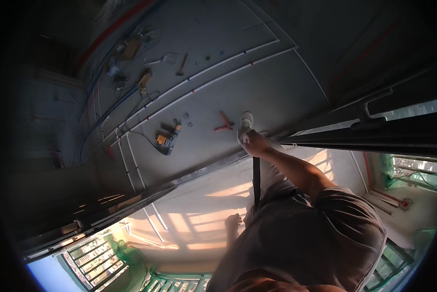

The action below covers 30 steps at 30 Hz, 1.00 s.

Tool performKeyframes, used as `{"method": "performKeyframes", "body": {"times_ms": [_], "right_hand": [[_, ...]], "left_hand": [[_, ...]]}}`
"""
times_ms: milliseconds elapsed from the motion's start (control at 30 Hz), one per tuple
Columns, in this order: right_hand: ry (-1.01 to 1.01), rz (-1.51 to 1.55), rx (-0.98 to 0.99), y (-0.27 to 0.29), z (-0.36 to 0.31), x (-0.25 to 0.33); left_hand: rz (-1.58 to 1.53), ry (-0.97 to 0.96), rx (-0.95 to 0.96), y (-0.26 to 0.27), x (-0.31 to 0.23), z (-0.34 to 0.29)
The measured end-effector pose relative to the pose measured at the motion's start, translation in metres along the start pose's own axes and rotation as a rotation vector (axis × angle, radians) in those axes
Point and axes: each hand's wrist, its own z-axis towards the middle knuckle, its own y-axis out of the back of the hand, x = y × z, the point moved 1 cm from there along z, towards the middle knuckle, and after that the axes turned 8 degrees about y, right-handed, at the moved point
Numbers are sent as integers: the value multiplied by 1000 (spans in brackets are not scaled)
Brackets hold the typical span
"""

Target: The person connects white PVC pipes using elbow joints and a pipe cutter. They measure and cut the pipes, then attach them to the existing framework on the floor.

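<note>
My right hand is stretched out in front of my body, its fingers closed round the upper end of a long flat black strap. The strap runs straight down from the fist towards my waist; its exact kind is hard to make out. Just beyond the fist, my light-coloured shoe stands on the grey floor. Left of the shoe lies a red-handled plier-like tool. My left hand hangs low beside my body with its fingers curled, and nothing shows in it.
A dark door track crosses the floor. Farther left lies an orange-and-black power tool with a cord. White pipes run along the floor, with a hammer and a dustpan-like scoop beyond. A dark framed door with a handle stands right.
</note>
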Motion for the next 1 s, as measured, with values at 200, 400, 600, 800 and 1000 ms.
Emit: {"method": "performKeyframes", "body": {"times_ms": [200,400,600,800,1000], "right_hand": [[9,123,-30,-27,199,-71],[-458,134,112,117,227,-144],[-645,22,-263,273,232,-218],[-984,254,-115,334,243,-339],[-950,75,-124,341,248,-413]], "left_hand": [[-264,641,-29,46,-116,91],[-99,389,-145,141,-308,200],[-174,433,-288,169,-473,365],[343,-11,-86,106,-663,564],[459,-216,142,-111,-861,822]]}}
